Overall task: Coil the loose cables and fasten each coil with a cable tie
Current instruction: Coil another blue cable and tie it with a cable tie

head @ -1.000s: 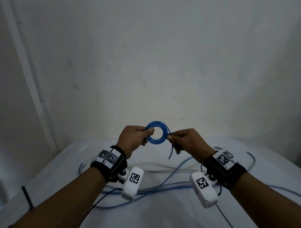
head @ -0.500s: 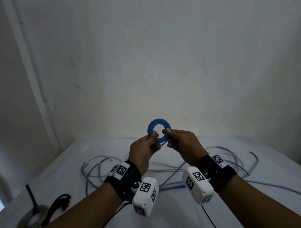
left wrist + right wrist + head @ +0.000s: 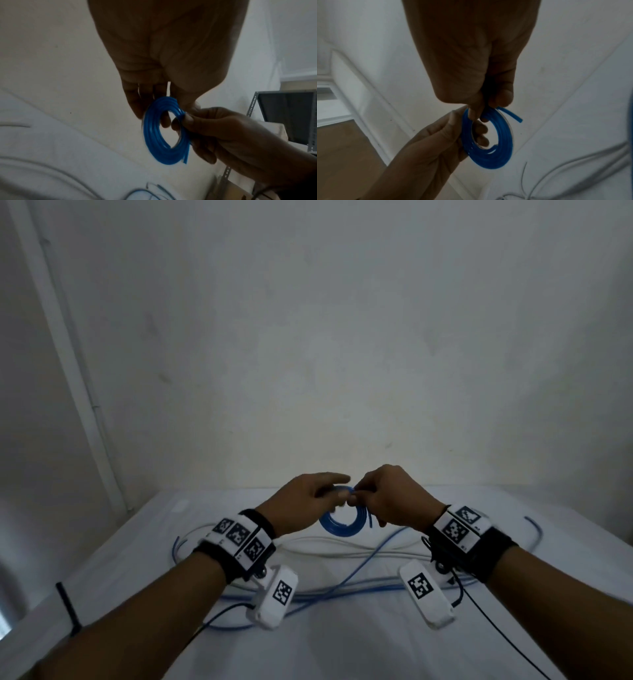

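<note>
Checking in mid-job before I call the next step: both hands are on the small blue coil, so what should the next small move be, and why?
Probably tuck the loose end in against the blue coil. It sticks out free beside the right hand, whose grip pinches the coil's top, while the left hand holds the other side. No tie shows on the coil yet.

We cannot see the top of the blue coil [image 3: 342,520] in the head view; the left hand [image 3: 301,505] and right hand [image 3: 390,501] cover it at 12 o'clock. Loose blue cables [image 3: 342,589] pass under the wrist cameras, and at 3 o'clock run off the edge.
</note>
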